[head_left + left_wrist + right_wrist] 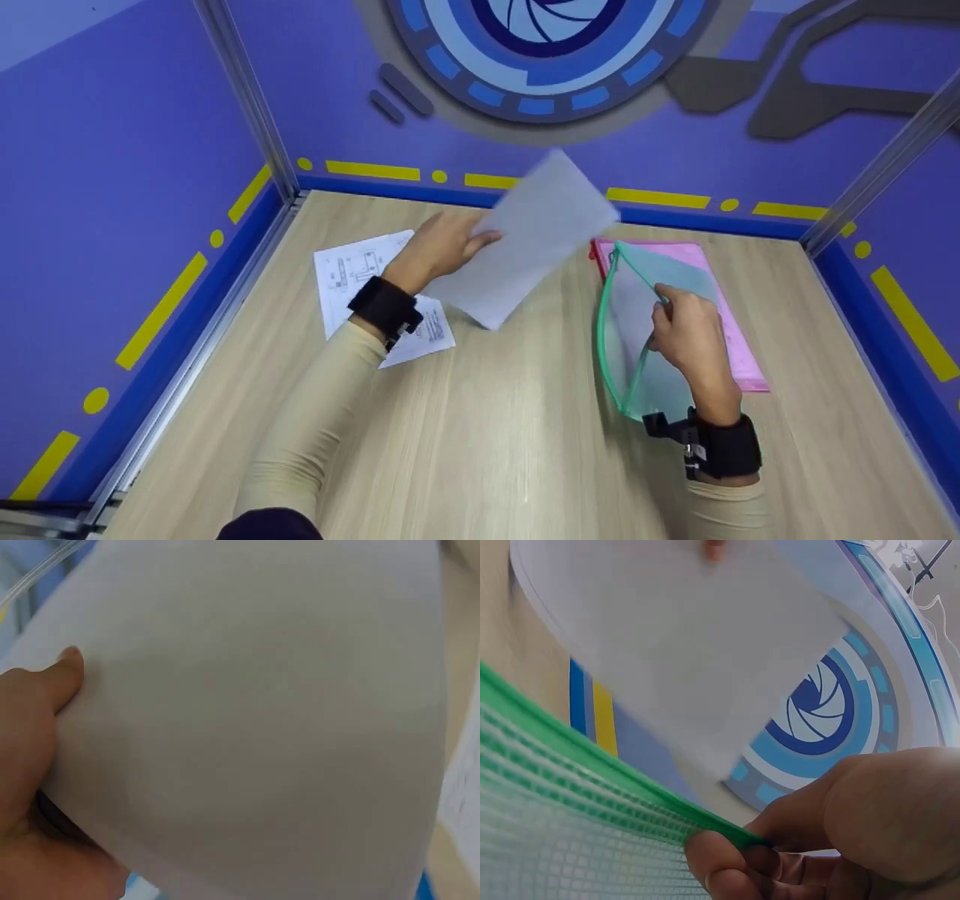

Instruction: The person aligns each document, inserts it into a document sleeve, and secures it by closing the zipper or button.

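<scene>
My left hand (446, 244) grips a blank-looking white sheet of paper (536, 232) by its edge, thumb on the near face, and holds it tilted above the table. In the left wrist view the sheet (262, 712) fills most of the picture beside the thumb. My right hand (690, 330) pinches the rim of a green mesh zipper pouch (619, 345), whose mouth gapes toward the left. The right wrist view shows finger and thumb on the green zipper edge (652, 795). Between the pouch and the left hand, the sheet stays apart from the opening.
A printed sheet with line drawings (345, 274) lies on the table at the left, partly under the left arm. Beneath the green pouch lies a pink pouch (742, 360) with a red zipper end. Blue-purple panels (135, 187) wall the wooden table (510, 450) at back and sides.
</scene>
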Motion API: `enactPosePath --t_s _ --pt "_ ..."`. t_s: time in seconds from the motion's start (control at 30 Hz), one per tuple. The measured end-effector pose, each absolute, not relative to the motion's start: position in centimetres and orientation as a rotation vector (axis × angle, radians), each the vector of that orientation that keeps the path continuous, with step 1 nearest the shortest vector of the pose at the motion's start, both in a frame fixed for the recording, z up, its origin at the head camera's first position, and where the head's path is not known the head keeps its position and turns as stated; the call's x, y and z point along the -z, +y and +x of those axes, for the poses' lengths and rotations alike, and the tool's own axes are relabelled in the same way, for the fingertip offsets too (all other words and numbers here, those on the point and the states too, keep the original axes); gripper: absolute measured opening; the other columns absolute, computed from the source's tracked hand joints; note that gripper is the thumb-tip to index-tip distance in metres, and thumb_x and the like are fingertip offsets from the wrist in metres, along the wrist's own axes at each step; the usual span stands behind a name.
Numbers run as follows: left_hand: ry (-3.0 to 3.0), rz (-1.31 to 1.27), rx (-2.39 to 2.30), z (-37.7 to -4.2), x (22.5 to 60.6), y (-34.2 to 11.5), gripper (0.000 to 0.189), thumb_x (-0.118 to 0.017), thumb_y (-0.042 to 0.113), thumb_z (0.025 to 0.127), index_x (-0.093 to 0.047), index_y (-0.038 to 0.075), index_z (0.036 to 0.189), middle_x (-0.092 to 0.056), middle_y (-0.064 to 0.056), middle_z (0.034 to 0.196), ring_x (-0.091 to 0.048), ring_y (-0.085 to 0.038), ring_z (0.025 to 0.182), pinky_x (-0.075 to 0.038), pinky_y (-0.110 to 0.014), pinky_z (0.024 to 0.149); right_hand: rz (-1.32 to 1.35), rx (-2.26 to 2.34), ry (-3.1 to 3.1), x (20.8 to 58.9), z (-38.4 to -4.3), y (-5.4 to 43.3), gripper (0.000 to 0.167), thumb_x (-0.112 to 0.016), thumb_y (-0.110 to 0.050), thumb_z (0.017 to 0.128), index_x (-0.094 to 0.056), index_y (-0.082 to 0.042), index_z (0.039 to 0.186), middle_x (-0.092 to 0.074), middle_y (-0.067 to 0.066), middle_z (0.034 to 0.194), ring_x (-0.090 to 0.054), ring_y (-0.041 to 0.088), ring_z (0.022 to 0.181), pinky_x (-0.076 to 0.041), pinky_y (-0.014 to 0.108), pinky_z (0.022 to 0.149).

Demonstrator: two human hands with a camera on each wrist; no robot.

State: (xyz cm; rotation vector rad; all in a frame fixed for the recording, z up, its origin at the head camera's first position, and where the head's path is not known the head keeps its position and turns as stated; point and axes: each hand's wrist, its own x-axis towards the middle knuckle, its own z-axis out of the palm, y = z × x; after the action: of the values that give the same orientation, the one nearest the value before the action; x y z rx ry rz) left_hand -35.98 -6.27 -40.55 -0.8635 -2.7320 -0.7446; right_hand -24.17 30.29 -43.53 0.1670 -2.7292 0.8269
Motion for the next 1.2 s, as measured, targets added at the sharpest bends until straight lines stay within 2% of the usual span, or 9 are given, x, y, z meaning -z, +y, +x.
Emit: enactPosePath --t_s 0.1,0.23,0.43,0.57,0.67,0.8,0.93,1.1,1.2 --pt "-2.677 -0.662 1.331 -35.2 41.5 -6.6 0.05 -0.063 0.044 0.107 -0.062 0.007 0.14 -0.071 -0.013 0.125 -0.071 -0.024 0.108 -0.057 -0.042 0.092 0.159 -0.825 -2.715 43.6 -24.1 30.3 0.037 -0.054 -0.002 0.104 -0.062 0.015 0.136 -0.075 0.023 0.084 -0.067 0.019 0.05 -0.051 0.038 0.058" --pt "-2.505 -0.367 2.116 -33.8 45.4 -6.4 0.05 -0.067 0.041 0.105 -0.06 0.002 0.135 -0.072 -0.015 0.105 -0.074 -0.025 0.087 -0.062 -0.043 0.076 0.166 -0.829 -2.696 43.7 -24.1 30.2 0.037 -0.055 -0.001 0.103 -0.063 0.014 0.135 -0.075 0.021 0.083 -0.066 0.017 0.049 -0.052 0.038 0.059" --pt "-2.606 0.191 2.472 -32.6 51.6 -7.4 0.088 -0.069 0.042 0.104 -0.021 0.0 0.165 -0.061 -0.022 0.135 -0.07 -0.026 0.1 -0.06 -0.038 0.081 0.181 -0.869 -2.692 44.1 -24.6 29.6 0.037 -0.055 -0.001 0.103 -0.063 0.014 0.136 -0.074 0.02 0.08 -0.067 0.018 0.048 -0.048 0.031 0.051" --pt "-2.715 0.401 2.461 -32.2 53.3 -8.4 0.103 -0.068 0.047 0.103 -0.004 -0.002 0.168 -0.054 -0.019 0.141 -0.065 -0.023 0.101 -0.057 -0.033 0.081 0.195 -0.87 -2.713 44.6 -24.7 29.0 0.037 -0.054 -0.002 0.104 -0.063 0.015 0.136 -0.074 0.021 0.081 -0.067 0.019 0.05 -0.048 0.032 0.052" --pt "-2.681 0.366 2.612 -32.1 53.4 -9.0 0.081 -0.061 0.043 0.107 -0.027 -0.006 0.162 -0.067 -0.012 0.12 -0.07 -0.018 0.09 -0.059 -0.029 0.073 0.2 -0.863 -2.712 44.8 -24.8 28.7 0.037 -0.054 -0.002 0.104 -0.063 0.014 0.135 -0.074 0.021 0.081 -0.067 0.02 0.05 -0.048 0.034 0.052" --pt "-2.511 0.264 2.933 -31.8 53.1 -9.4 0.04 -0.049 0.027 0.11 -0.058 -0.005 0.132 -0.076 -0.009 0.102 -0.076 -0.019 0.085 -0.062 -0.033 0.069 0.219 -0.846 -2.693 44.8 -24.9 28.6 0.037 -0.055 -0.002 0.103 -0.063 0.015 0.135 -0.073 0.022 0.08 -0.067 0.023 0.052 -0.048 0.035 0.052" --pt "-2.499 0.148 2.945 -30.9 53.0 -9.7 0.027 -0.045 0.014 0.108 -0.056 -0.003 0.127 -0.076 -0.014 0.103 -0.076 -0.023 0.084 -0.062 -0.037 0.068 0.227 -0.836 -2.686 45.0 -24.9 28.6 0.036 -0.056 -0.002 0.103 -0.064 0.016 0.133 -0.073 0.024 0.081 -0.066 0.024 0.054 -0.048 0.037 0.053" --pt "-2.855 -0.012 2.398 -29.4 52.9 -9.5 0.03 -0.048 0.011 0.106 -0.056 -0.006 0.129 -0.074 -0.013 0.091 -0.067 -0.016 0.059 -0.049 -0.026 0.045 0.227 -0.813 -2.669 45.0 -24.9 28.7 0.034 -0.056 -0.001 0.102 -0.066 0.016 0.131 -0.072 0.025 0.084 -0.066 0.027 0.059 -0.049 0.041 0.055" --pt "-2.878 -0.125 2.175 -28.5 53.1 -9.4 0.035 -0.046 0.01 0.107 -0.058 -0.007 0.136 -0.074 -0.014 0.097 -0.069 -0.017 0.068 -0.053 -0.027 0.056 0.245 -0.791 -2.651 45.1 -25.0 28.6 0.034 -0.056 0.001 0.101 -0.067 0.015 0.13 -0.071 0.023 0.081 -0.061 0.028 0.059 -0.046 0.042 0.056"
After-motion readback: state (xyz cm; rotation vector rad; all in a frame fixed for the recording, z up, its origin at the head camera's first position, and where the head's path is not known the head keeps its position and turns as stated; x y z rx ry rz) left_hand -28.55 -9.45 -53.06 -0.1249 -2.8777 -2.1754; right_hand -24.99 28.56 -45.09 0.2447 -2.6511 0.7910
